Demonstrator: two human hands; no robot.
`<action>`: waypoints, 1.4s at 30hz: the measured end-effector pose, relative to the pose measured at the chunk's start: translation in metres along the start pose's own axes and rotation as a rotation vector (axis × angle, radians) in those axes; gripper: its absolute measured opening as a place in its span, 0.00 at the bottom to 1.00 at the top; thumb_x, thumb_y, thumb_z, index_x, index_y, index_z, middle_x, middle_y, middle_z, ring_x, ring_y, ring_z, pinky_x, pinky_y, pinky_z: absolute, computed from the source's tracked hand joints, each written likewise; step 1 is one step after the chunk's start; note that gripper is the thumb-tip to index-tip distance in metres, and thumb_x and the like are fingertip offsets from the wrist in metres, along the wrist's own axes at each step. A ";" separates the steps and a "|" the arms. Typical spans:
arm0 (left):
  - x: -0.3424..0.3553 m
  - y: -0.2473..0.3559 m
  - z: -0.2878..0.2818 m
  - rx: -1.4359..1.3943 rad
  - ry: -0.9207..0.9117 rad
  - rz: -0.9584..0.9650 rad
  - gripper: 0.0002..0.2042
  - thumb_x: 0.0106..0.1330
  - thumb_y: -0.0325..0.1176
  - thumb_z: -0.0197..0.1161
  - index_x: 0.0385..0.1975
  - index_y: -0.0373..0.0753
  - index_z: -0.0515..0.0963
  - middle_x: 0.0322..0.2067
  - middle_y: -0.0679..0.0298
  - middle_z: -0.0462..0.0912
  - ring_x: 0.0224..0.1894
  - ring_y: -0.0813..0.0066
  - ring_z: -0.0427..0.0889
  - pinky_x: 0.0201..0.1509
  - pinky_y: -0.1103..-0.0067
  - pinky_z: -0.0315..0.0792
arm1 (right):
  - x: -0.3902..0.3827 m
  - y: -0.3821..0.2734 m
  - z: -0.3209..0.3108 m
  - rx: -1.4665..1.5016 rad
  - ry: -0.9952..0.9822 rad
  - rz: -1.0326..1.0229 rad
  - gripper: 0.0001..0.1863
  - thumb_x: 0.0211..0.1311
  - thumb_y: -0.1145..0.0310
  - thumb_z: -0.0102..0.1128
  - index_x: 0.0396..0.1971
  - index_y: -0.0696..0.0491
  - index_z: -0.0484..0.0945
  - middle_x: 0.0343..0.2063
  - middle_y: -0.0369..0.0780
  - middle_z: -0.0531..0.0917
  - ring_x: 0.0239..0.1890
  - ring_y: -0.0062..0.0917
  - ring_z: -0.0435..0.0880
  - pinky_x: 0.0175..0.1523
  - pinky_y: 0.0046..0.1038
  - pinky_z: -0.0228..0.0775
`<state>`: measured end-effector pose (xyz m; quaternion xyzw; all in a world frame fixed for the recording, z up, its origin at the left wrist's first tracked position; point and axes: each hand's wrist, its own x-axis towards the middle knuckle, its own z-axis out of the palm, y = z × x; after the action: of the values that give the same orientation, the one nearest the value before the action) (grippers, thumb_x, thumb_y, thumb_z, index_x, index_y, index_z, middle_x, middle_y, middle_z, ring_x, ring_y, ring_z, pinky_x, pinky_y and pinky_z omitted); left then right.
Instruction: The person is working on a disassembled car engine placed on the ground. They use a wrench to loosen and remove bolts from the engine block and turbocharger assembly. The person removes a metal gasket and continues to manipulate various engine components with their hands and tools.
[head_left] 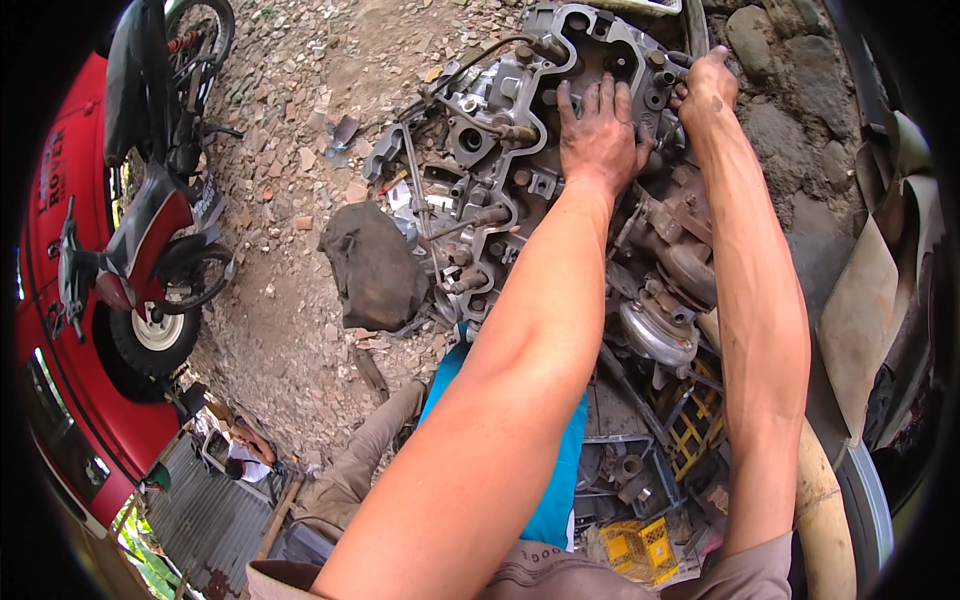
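My left hand (598, 140) rests palm down on a greasy metal engine cylinder head (525, 110), its fingers spread over the recessed top among bolts and ports. At the head's upper right, my right hand (708, 92) has its fingers curled round a metal bar (697, 28), whose lower part is hidden by the hand. Below the hands a rusty manifold with a silver rounded housing (655, 330) is attached to the engine. Thin pipes and rods run along the head's left side.
A dark bag-like lump (370, 265) lies on rubble left of the engine. A red vehicle (90, 400) and motorbike (150, 240) stand at left. A person (250, 450) is at lower left. Yellow crates (640, 550), a stone wall (780, 140) and bamboo pole (830, 510) surround the work.
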<state>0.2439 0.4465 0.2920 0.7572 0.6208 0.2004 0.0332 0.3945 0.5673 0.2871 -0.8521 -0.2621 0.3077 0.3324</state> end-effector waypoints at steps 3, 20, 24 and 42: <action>-0.001 -0.004 -0.002 -0.026 -0.016 -0.017 0.29 0.61 0.48 0.56 0.59 0.36 0.67 0.61 0.56 0.72 0.65 0.65 0.68 0.74 0.50 0.39 | -0.058 -0.052 -0.017 0.336 0.040 0.331 0.43 0.70 0.40 0.40 0.52 0.73 0.72 0.47 0.54 0.82 0.46 0.39 0.86 0.47 0.39 0.79; 0.001 0.002 -0.007 -0.087 -0.127 -0.004 0.30 0.64 0.48 0.54 0.62 0.34 0.64 0.65 0.54 0.67 0.67 0.63 0.64 0.74 0.50 0.36 | -0.056 -0.061 -0.010 -0.041 0.342 0.325 0.39 0.69 0.40 0.44 0.45 0.70 0.78 0.44 0.54 0.84 0.46 0.41 0.87 0.51 0.36 0.78; 0.002 0.002 -0.009 -0.095 -0.148 -0.005 0.31 0.65 0.48 0.55 0.63 0.34 0.63 0.66 0.54 0.66 0.68 0.63 0.64 0.74 0.50 0.36 | -0.044 -0.060 -0.007 0.006 0.388 0.460 0.38 0.68 0.39 0.45 0.43 0.67 0.79 0.43 0.53 0.85 0.45 0.44 0.86 0.51 0.40 0.78; 0.002 -0.001 -0.013 -0.123 -0.166 -0.012 0.32 0.64 0.48 0.57 0.64 0.34 0.62 0.65 0.55 0.66 0.67 0.62 0.65 0.74 0.50 0.39 | -0.037 -0.062 0.008 -0.123 0.570 0.448 0.35 0.67 0.43 0.48 0.30 0.65 0.83 0.32 0.55 0.86 0.37 0.47 0.88 0.46 0.42 0.80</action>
<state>0.2390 0.4459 0.3047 0.7641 0.6068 0.1747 0.1323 0.3490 0.5856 0.3405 -0.9583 0.0162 0.1069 0.2646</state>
